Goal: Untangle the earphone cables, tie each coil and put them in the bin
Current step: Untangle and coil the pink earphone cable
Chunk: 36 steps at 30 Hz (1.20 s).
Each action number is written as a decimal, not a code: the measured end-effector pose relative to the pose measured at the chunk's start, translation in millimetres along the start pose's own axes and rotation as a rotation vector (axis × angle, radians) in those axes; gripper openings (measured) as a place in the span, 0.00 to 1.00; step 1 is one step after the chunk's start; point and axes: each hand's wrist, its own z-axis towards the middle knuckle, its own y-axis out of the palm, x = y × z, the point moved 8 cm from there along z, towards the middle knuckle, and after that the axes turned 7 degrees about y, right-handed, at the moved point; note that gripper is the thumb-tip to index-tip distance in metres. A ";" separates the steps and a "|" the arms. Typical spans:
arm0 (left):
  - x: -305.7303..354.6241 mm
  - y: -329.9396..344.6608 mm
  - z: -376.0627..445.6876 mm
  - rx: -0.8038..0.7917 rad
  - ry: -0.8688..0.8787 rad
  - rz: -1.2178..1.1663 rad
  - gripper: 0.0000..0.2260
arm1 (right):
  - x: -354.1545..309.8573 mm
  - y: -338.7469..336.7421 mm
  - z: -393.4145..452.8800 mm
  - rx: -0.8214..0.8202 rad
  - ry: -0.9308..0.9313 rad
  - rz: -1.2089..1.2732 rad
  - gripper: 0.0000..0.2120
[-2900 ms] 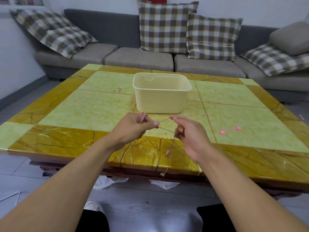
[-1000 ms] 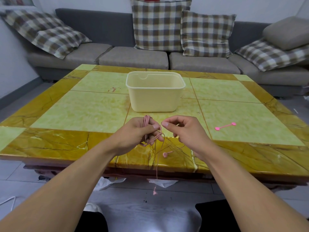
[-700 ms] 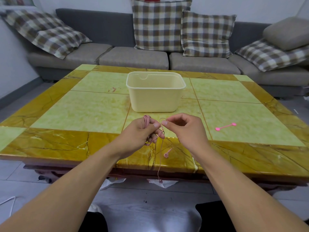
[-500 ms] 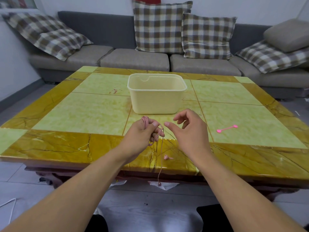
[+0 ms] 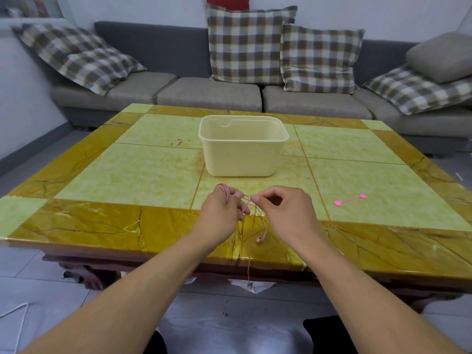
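Observation:
My left hand (image 5: 221,213) holds a coil of pink earphone cable (image 5: 223,190) wound round its fingers, above the near part of the table. My right hand (image 5: 286,210) pinches a strand of the same cable just right of the left fingertips. Loose ends hang down between the hands: one earbud (image 5: 261,238) dangles over the table's front border, another strand drops below the table edge. The cream plastic bin (image 5: 242,146) stands open behind the hands at the table's middle. A pink cable tie (image 5: 350,199) lies flat to the right.
The yellow and green tiled table (image 5: 127,175) fills the view; its front edge runs just below my hands. A grey sofa (image 5: 209,90) with checked cushions stands behind. White paper scraps lie on the floor under the table, and a white cord (image 5: 15,312) lies at left.
My right hand, open and apart half a second ago, has come back to the left fingertips and pinches a strand. The coil stays on my left hand; the hanging earbuds swing slightly.

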 end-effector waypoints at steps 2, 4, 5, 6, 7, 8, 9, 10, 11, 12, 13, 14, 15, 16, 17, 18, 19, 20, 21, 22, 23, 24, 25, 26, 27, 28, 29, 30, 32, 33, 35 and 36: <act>-2.5 -0.2 1.6 0.009 -0.020 0.022 0.08 | -6.2 5.9 -1.5 -0.032 -0.026 0.021 0.05; -2.1 2.6 0.8 -0.024 -0.019 0.047 0.09 | -5.0 14.5 -1.2 -0.130 0.039 0.081 0.06; -0.3 3.8 -0.1 -0.040 -0.013 0.049 0.10 | -1.5 17.9 -1.0 -0.177 0.092 0.103 0.07; 1.6 4.4 -0.5 -0.049 -0.007 0.038 0.10 | 2.3 20.1 -0.4 -0.210 0.138 0.110 0.07; 2.7 4.7 -0.6 -0.058 -0.008 0.014 0.09 | 6.3 21.4 0.4 -0.228 0.168 0.112 0.08; 2.4 5.2 -0.5 -0.068 -0.020 -0.024 0.09 | 8.8 21.4 1.0 -0.234 0.181 0.125 0.08; 0.7 5.7 -0.4 -0.083 -0.046 -0.072 0.09 | 9.3 20.6 0.9 -0.229 0.179 0.142 0.07; -1.9 6.7 -0.7 -0.103 -0.082 -0.125 0.10 | 7.2 18.6 1.0 -0.215 0.154 0.144 0.07; -4.6 8.3 -1.4 -0.129 -0.126 -0.178 0.13 | 3.6 15.8 1.0 -0.192 0.109 0.123 0.06; -6.8 10.8 -2.7 -0.160 -0.167 -0.233 0.15 | 0.4 12.9 1.4 -0.167 0.062 0.096 0.06; -7.0 13.6 -4.8 -0.191 -0.196 -0.285 0.16 | -2.3 9.9 1.7 -0.143 0.026 0.080 0.05; -5.7 16.1 -6.1 -0.216 -0.207 -0.329 0.15 | -3.5 7.3 2.8 -0.121 0.004 0.067 0.05; -3.3 17.6 -7.1 -0.235 -0.206 -0.357 0.14 | -3.7 4.8 4.5 -0.101 -0.011 0.050 0.06; -0.5 18.5 -7.1 -0.248 -0.194 -0.376 0.12 | -3.3 2.5 6.7 -0.085 -0.020 0.031 0.06; 2.1 18.7 -7.4 -0.262 -0.179 -0.390 0.12 | -2.2 1.6 8.4 -0.076 -0.020 0.025 0.06; 3.8 19.8 -7.4 -0.280 -0.166 -0.394 0.12 | -1.8 0.4 9.0 -0.074 -0.013 0.037 0.05; 4.4 21.1 -8.3 -0.302 -0.159 -0.389 0.12 | -1.1 0.0 8.7 -0.077 -0.002 0.062 0.05; 4.2 22.4 -9.1 -0.322 -0.155 -0.375 0.12 | 0.0 -0.3 8.7 -0.080 0.009 0.084 0.05; 3.9 23.1 -9.6 -0.334 -0.149 -0.359 0.12 | 1.0 -0.7 8.7 -0.081 0.017 0.092 0.05; 2.8 23.0 -8.7 -0.333 -0.138 -0.342 0.12 | 1.7 -1.0 8.5 -0.086 0.027 0.104 0.06; 2.2 21.7 -7.5 -0.316 -0.127 -0.329 0.12 | 2.7 -1.0 8.2 -0.101 0.046 0.136 0.06; 1.0 19.2 -5.2 -0.287 -0.119 -0.315 0.13 | 3.4 -0.2 8.1 -0.131 0.065 0.196 0.07; 0.6 16.6 -3.7 -0.261 -0.116 -0.297 0.13 | 4.1 1.2 8.6 -0.168 0.081 0.257 0.09; 0.8 15.0 -2.9 -0.246 -0.112 -0.277 0.13 | 3.3 2.7 8.3 -0.208 0.081 0.287 0.11; 2.3 14.6 -3.1 -0.244 -0.102 -0.258 0.13 | 0.4 5.5 6.4 -0.252 0.073 0.284 0.13; 4.4 15.3 -3.8 -0.245 -0.086 -0.234 0.13 | -1.8 9.5 3.6 -0.293 0.065 0.260 0.15; 7.2 15.9 -4.8 -0.240 -0.066 -0.209 0.13 | -2.6 13.2 1.6 -0.317 0.056 0.223 0.16; 9.9 16.5 -5.5 -0.229 -0.050 -0.184 0.14 | -2.1 15.1 1.4 -0.314 0.050 0.193 0.18; 12.5 16.2 -5.3 -0.191 -0.033 -0.155 0.13 | -1.6 12.9 3.1 -0.270 0.039 0.212 0.20; 12.8 14.4 -4.5 -0.162 -0.031 -0.145 0.11 | -2.4 9.5 4.2 -0.240 0.044 0.280 0.19; 10.6 8.9 -1.3 -0.105 -0.029 -0.111 0.10 | -0.5 1.3 7.2 -0.180 0.103 0.497 0.16; 9.3 6.6 0.1 -0.092 -0.029 -0.094 0.10 | 1.1 0.6 8.2 -0.189 0.155 0.641 0.13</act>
